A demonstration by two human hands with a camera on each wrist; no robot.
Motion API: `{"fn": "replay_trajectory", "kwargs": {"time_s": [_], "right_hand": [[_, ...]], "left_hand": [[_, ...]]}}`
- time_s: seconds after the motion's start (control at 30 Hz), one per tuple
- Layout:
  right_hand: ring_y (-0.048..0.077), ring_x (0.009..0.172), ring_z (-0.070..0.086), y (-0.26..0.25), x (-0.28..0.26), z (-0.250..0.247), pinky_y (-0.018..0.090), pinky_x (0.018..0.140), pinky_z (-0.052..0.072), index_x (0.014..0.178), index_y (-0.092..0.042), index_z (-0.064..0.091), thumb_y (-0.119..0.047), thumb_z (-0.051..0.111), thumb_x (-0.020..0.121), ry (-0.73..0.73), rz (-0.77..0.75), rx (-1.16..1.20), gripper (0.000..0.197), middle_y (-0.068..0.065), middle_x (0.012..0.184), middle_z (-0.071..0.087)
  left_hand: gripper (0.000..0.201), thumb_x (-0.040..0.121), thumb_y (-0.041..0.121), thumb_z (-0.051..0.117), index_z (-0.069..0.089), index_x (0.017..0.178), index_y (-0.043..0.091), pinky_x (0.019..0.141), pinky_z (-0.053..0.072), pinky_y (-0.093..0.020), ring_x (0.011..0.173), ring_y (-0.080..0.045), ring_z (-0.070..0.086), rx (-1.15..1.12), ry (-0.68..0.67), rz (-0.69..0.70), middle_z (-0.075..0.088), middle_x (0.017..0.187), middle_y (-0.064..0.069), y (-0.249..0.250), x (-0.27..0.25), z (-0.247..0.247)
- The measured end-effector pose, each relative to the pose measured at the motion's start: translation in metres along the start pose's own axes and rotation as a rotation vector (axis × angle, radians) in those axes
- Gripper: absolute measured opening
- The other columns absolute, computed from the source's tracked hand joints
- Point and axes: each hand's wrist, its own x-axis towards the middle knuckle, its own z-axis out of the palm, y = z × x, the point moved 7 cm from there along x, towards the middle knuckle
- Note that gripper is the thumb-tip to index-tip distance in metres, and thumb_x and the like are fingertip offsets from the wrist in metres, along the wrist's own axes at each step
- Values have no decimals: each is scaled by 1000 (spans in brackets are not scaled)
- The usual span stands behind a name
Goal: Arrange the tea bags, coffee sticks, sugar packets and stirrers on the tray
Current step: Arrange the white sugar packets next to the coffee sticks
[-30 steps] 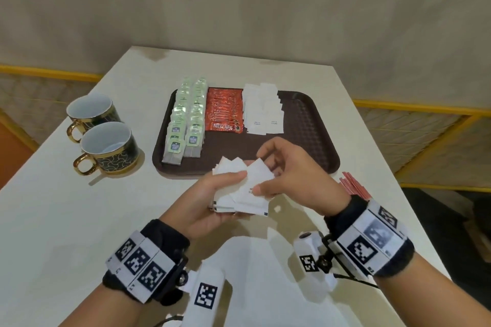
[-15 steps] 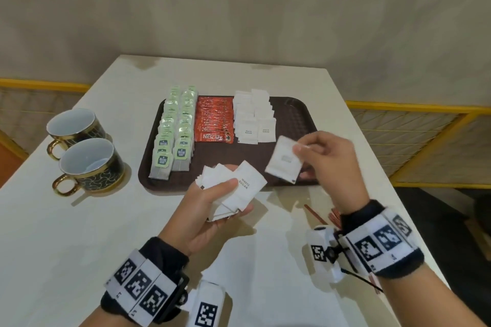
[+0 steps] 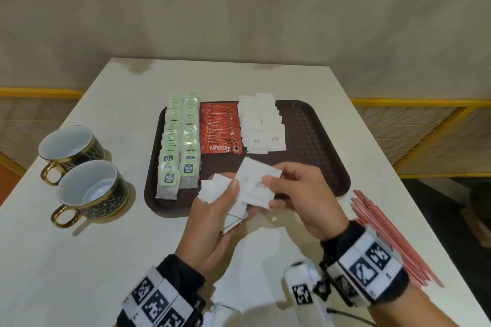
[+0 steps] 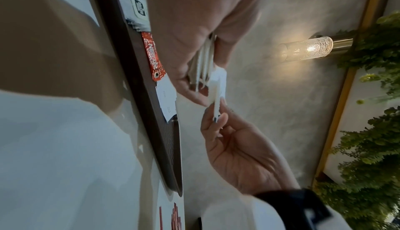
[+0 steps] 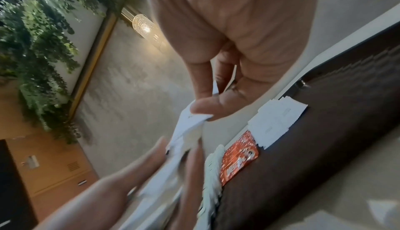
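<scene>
My left hand (image 3: 220, 196) grips a fanned stack of white sugar packets (image 3: 212, 186) just above the near edge of the brown tray (image 3: 313, 141). My right hand (image 3: 289, 186) pinches the top sugar packet (image 3: 252, 180) of that stack between thumb and fingers; the right wrist view shows the pinch (image 5: 205, 100). On the tray lie two columns of green tea bags (image 3: 180, 146), a row of red coffee sticks (image 3: 220, 130) and two columns of sugar packets (image 3: 261, 125). Red stirrers (image 3: 393, 236) lie on the table right of the tray.
Two dark cups with gold handles (image 3: 90, 188) stand on the table left of the tray. The tray's right third (image 3: 318, 162) holds nothing. The table's right edge runs just beyond the stirrers. A yellow railing (image 3: 425, 103) lies behind.
Half a second ago my right hand held one packet out to the right over the tray. It has come back to the stack in my left hand and pinches a packet there.
</scene>
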Motion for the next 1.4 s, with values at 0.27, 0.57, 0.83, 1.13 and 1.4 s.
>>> {"fn": "replay_trajectory", "kwargs": {"time_s": [0.27, 0.57, 0.83, 1.13, 1.4], "right_hand": [[21, 91, 67, -23, 129, -29, 28, 56, 56, 93, -8, 71, -4, 66, 88, 108, 31, -537, 8, 8, 103, 69], [28, 100, 66, -11, 180, -16, 43, 81, 59, 106, -6, 66, -1, 77, 77, 101, 59, -742, 32, 7, 105, 63], [29, 86, 66, -28, 167, -50, 28, 58, 60, 85, -4, 62, 12, 66, 83, 4, 139, -517, 16, 17, 94, 63], [13, 67, 54, -20, 186, -56, 21, 44, 45, 74, -12, 58, -4, 76, 79, 63, 97, -913, 21, 3, 80, 58], [17, 75, 51, -51, 167, -49, 25, 55, 34, 91, -13, 51, -27, 84, 72, 172, -134, -1055, 41, -4, 80, 52]], "left_hand": [[24, 93, 9, 58, 60, 117, 7, 84, 58, -39, 94, -22, 69, 27, 218, 60, 72, 110, -12, 25, 7, -40], [25, 93, 8, 58, 60, 118, 7, 79, 60, -39, 88, -21, 72, 27, 235, 40, 73, 107, -12, 31, 10, -48], [28, 95, 13, 54, 59, 123, 13, 72, 61, -36, 92, -23, 72, -64, 223, -55, 73, 110, -11, 26, 9, -47], [28, 95, 15, 50, 61, 121, 13, 76, 59, -42, 107, -30, 67, -143, 196, -168, 73, 111, -14, 19, 9, -39], [44, 82, 7, 52, 58, 126, 6, 80, 56, -54, 106, -39, 67, -225, 35, -222, 68, 116, -23, 24, 17, -29]]}}
